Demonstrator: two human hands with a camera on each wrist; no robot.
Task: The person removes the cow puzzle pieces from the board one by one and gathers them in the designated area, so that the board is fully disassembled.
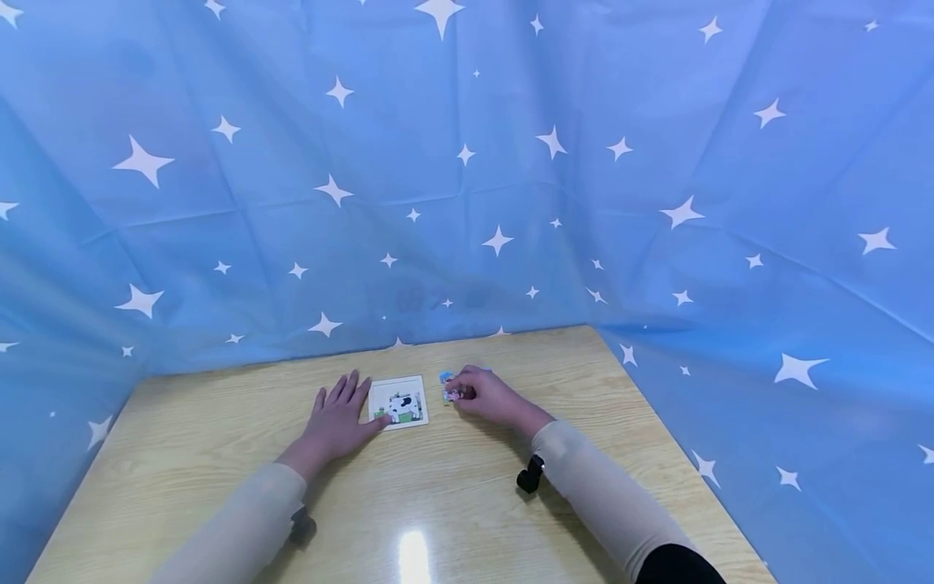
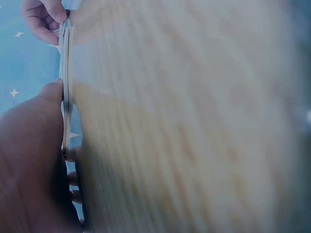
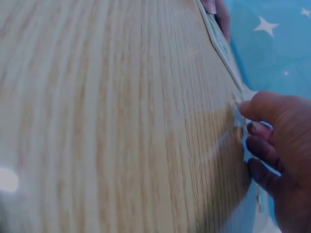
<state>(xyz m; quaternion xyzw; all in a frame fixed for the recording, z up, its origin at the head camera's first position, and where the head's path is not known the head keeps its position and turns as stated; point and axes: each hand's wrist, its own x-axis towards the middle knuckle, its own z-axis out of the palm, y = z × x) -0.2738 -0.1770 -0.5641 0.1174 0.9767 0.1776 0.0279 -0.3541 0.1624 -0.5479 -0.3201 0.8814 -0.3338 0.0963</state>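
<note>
A flat, square puzzle board (image 1: 396, 403) with a pale rim and a black-and-white cow picture lies on the table. My left hand (image 1: 339, 422) is spread beside its left edge, fingers straight, with the thumb resting on the lower left corner. To the right of the board, my right hand (image 1: 490, 395) has its fingers curled down over a small colourful puzzle piece (image 1: 454, 396), pinching it at the tabletop. In the right wrist view the thumb and fingertips of that right hand (image 3: 282, 141) meet at the table surface, and the piece is mostly hidden.
Another small bluish piece (image 1: 446, 377) lies just beyond the right fingertips. The wooden table (image 1: 409, 495) ends at the back against a blue star-patterned cloth (image 1: 409, 162), which also hangs along the right side. Dark wrist cameras (image 1: 530, 474) sit under both forearms.
</note>
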